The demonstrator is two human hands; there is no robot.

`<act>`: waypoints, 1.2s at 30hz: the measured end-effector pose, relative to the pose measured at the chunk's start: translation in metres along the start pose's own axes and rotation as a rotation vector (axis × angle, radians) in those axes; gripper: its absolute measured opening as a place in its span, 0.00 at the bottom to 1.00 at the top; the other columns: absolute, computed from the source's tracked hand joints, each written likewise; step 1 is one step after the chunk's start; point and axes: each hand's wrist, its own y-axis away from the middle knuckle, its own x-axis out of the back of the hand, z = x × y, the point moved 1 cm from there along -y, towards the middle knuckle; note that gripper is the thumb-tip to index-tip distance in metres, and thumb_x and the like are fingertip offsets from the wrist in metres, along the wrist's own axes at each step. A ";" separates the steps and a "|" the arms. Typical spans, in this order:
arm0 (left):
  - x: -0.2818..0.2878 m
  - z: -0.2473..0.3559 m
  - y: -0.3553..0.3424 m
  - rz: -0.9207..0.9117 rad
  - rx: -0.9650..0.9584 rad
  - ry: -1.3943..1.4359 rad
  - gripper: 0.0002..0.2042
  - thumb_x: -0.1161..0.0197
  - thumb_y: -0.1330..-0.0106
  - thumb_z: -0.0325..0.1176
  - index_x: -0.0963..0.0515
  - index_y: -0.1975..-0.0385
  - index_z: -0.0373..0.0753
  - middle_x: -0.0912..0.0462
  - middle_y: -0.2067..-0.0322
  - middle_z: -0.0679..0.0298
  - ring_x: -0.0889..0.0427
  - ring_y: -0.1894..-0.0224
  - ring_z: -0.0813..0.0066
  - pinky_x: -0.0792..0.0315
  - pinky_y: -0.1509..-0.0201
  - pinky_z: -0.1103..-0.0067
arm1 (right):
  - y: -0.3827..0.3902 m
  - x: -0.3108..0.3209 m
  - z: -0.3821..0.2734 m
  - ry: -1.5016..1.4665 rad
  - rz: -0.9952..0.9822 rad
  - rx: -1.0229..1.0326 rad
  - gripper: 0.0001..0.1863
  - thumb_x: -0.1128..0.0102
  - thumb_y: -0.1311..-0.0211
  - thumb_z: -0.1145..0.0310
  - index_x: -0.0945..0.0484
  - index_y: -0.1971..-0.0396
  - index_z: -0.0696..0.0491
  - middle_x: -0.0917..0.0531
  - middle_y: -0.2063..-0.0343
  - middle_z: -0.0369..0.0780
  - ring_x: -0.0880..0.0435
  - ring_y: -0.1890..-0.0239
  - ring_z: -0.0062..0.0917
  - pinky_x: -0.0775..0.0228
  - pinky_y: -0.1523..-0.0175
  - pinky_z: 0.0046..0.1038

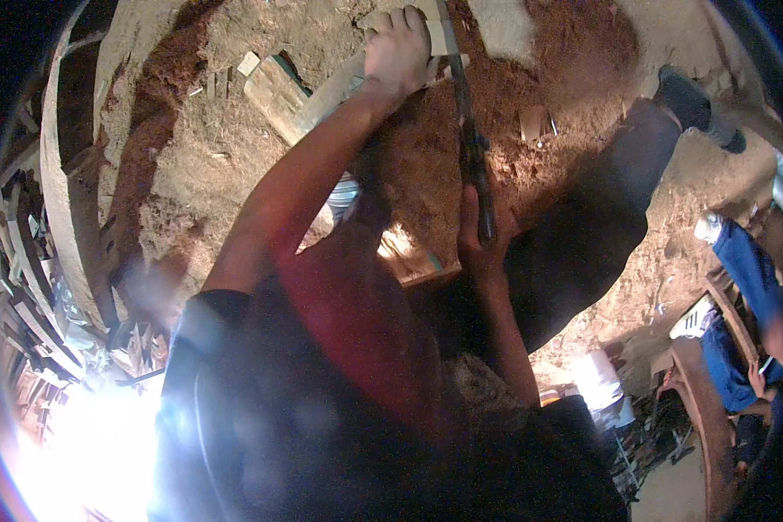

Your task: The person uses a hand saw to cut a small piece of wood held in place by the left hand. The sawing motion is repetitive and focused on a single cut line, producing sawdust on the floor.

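My left hand (394,52) is at the top, fingers curled over a pale wooden piece (439,35) beside the upper end of a long, dark bar-like tool (464,113). My right hand (485,230) grips that tool's lower end; its exact kind is unclear. Just left of my left hand, a flat board and a wooden block (270,97) lie on the sawdust-covered ground (183,217). Another board (422,271) with a lit face shows between my legs, partly hidden by my clothing.
My outstretched leg (600,209) ends in a dark shoe (696,109). At right sits a person in blue trousers (739,261), near a curved wooden beam (700,400) and white bucket (596,372). Stacked planks and offcuts (35,296) line the left side; glare covers the lower left.
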 end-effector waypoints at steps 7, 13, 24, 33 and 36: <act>0.010 0.011 0.004 -0.004 -0.005 -0.045 0.37 0.26 0.47 0.51 0.32 0.46 0.29 0.26 0.52 0.51 0.26 0.45 0.50 0.31 0.40 0.51 | -0.105 -0.023 -0.024 -0.048 -0.027 -0.147 0.14 0.45 0.23 0.65 0.19 0.50 0.59 0.15 0.71 0.39 0.20 0.70 0.20 0.27 0.63 0.29; 0.010 0.003 -0.001 -0.021 0.030 0.005 0.36 0.27 0.46 0.50 0.33 0.45 0.30 0.26 0.52 0.50 0.26 0.45 0.50 0.31 0.39 0.50 | -0.007 -0.002 -0.002 0.067 0.045 0.003 0.12 0.43 0.23 0.63 0.19 0.54 0.57 0.18 0.76 0.39 0.23 0.76 0.21 0.28 0.66 0.30; 0.011 0.007 0.000 -0.043 0.032 -0.142 0.38 0.28 0.46 0.51 0.32 0.44 0.29 0.26 0.52 0.51 0.26 0.45 0.49 0.31 0.39 0.48 | -0.041 -0.013 -0.003 -0.029 0.082 0.015 0.18 0.43 0.23 0.60 0.18 0.47 0.58 0.19 0.76 0.35 0.24 0.75 0.19 0.30 0.67 0.32; -0.002 0.008 0.001 0.026 -0.029 -0.158 0.32 0.31 0.43 0.48 0.31 0.46 0.30 0.26 0.54 0.52 0.25 0.47 0.53 0.28 0.42 0.51 | -0.125 -0.026 -0.043 -0.050 -0.001 0.084 0.15 0.43 0.23 0.59 0.20 0.58 0.58 0.22 0.77 0.36 0.25 0.75 0.22 0.31 0.68 0.31; 0.000 0.008 -0.010 0.066 -0.038 -0.071 0.38 0.26 0.46 0.51 0.32 0.44 0.29 0.26 0.51 0.52 0.24 0.46 0.53 0.24 0.45 0.53 | -0.084 -0.010 -0.006 -0.023 0.005 -0.029 0.16 0.43 0.23 0.58 0.20 0.58 0.57 0.23 0.77 0.34 0.26 0.74 0.20 0.32 0.68 0.29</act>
